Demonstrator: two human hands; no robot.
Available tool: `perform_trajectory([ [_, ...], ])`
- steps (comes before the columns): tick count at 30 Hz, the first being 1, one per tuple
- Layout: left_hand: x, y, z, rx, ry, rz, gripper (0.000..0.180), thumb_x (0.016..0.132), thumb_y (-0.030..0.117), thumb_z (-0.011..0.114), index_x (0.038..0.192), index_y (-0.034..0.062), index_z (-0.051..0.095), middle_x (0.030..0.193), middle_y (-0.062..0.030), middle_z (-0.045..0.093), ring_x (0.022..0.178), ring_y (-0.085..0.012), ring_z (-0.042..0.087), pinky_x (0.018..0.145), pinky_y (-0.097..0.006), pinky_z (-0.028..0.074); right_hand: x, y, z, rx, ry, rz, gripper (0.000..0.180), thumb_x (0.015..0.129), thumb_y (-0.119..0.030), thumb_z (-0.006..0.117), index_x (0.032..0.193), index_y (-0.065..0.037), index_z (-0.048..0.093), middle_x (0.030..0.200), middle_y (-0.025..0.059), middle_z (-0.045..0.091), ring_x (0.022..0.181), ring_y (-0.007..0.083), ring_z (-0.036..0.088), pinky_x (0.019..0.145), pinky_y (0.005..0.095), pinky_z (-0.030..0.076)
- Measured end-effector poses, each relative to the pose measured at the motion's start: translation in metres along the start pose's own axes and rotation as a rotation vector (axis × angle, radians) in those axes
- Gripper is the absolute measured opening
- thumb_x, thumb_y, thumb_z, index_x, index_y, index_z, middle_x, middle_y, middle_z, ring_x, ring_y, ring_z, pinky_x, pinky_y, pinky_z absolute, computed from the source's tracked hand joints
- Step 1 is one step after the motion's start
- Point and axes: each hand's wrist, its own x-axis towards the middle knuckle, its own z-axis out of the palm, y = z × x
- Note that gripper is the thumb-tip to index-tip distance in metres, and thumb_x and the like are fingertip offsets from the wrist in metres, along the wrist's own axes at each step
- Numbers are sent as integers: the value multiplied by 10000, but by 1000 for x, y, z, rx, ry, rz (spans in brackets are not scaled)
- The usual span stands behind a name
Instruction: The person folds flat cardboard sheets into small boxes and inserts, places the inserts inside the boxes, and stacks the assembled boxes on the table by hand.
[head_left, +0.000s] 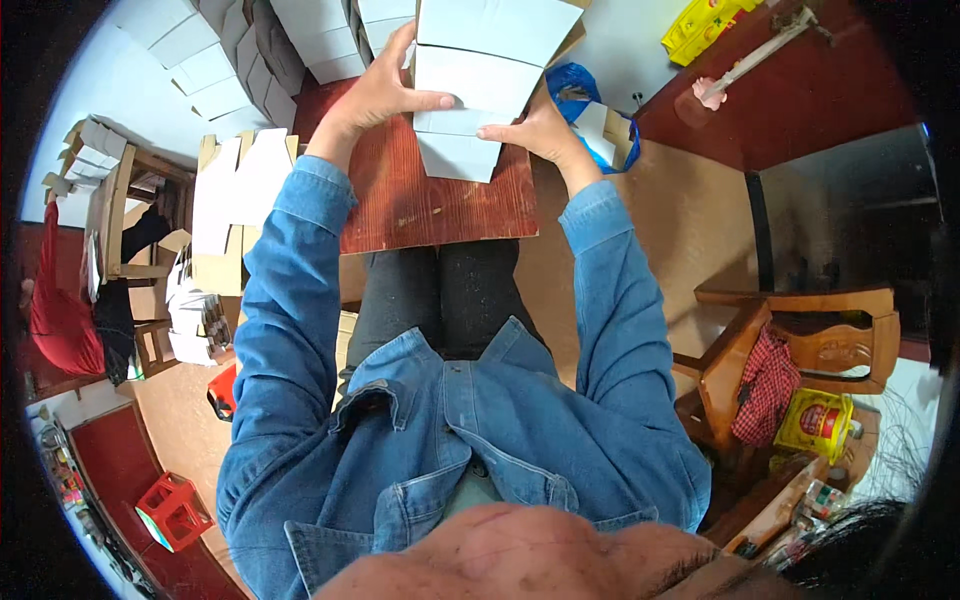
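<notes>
A stack of white cardboard boxes point(478, 80) stands over the red wooden table point(400, 220) in front of me, its top cut off by the upper edge of the view. My left hand point(378, 96) grips the stack's left side, thumb pressed across the near face. On the opposite side my right hand point(542, 132) clasps it lower down, with its thumb also on the near face. Most of the fingers of both hands are hidden behind the boxes. Whether the lowest box rests on the tabletop I cannot tell.
More white boxes point(195, 55) are piled against the wall at far left. White cardboard pieces point(225, 190) stand beside the table's left edge. Right of the table is a blue plastic bag point(630, 150) with cartons. A wooden chair point(880, 325) stands right; a red stool point(178, 510) lower left.
</notes>
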Motion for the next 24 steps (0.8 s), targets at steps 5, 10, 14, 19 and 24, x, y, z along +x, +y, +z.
perform_trajectory([
  [5,-39,-43,18,5,274,42,1382,578,289,967,1611,65,77,1628,-291,122,1508,-471,145,1198,-606,253,-2,1,-2,52,-6,-50,1126,600,-92,927,1526,-56,288,1443,230,509,1275,385,547,1070,479,466],
  [10,-121,-129,90,354,593,-245,1274,638,269,954,1556,-25,122,1433,-303,362,1342,-417,410,1134,-535,377,-7,-23,4,29,-39,-47,841,651,-34,874,1385,12,467,1236,213,645,1072,324,660,935,400,548],
  [14,-148,-127,129,-324,457,-526,1054,739,140,873,1513,-22,177,1325,-277,456,1189,-356,552,986,-439,515,-13,-35,19,0,48,0,660,688,-71,861,1265,45,562,1138,186,686,965,289,667,878,363,539],
  [19,-140,-133,113,-320,519,-389,932,789,43,794,1515,15,210,1238,-234,529,1077,-314,603,950,-404,537,15,-30,45,53,72,-23,686,691,-65,853,1288,37,533,1157,186,669,967,292,655,887,358,532],
  [24,-178,-137,113,-252,523,-309,770,807,4,731,1479,52,359,1168,-171,578,975,-257,610,901,-353,531,60,-27,86,33,6,-114,762,682,-39,854,1344,19,481,1194,188,646,995,305,649,907,369,535],
])
